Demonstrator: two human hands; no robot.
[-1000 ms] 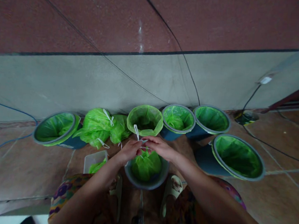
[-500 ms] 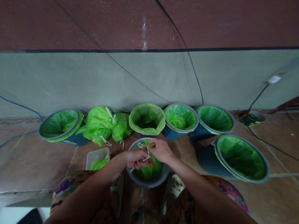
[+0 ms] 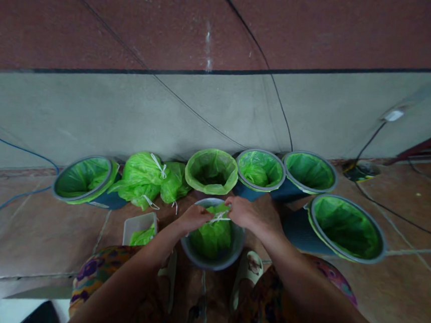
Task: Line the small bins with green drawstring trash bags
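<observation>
A green plastic bag (image 3: 211,239) sits gathered inside a grey bin (image 3: 238,249) between my feet. Its white drawstring (image 3: 219,217) is stretched across the bag's neck, with a knot or crossing in the middle. My left hand (image 3: 196,217) pinches one end of the drawstring on the left. My right hand (image 3: 239,211) pinches the other end on the right. Both hands are closed, just above the bin's far rim, a short way apart. The fingertips are small and partly hidden.
Two tied green bags (image 3: 142,177) lie by the wall. Lined bins stand around: a left bin (image 3: 59,190), a light green bin (image 3: 210,186), and several at right, including a tilted bin (image 3: 379,246). A white tub (image 3: 128,229) holds green plastic. A blue cable (image 3: 12,196) runs along the floor.
My hands have moved apart, left hand leftward and right hand rightward, pulling the drawstring from a loose loop into a taut line. The bag's neck is drawn together.
</observation>
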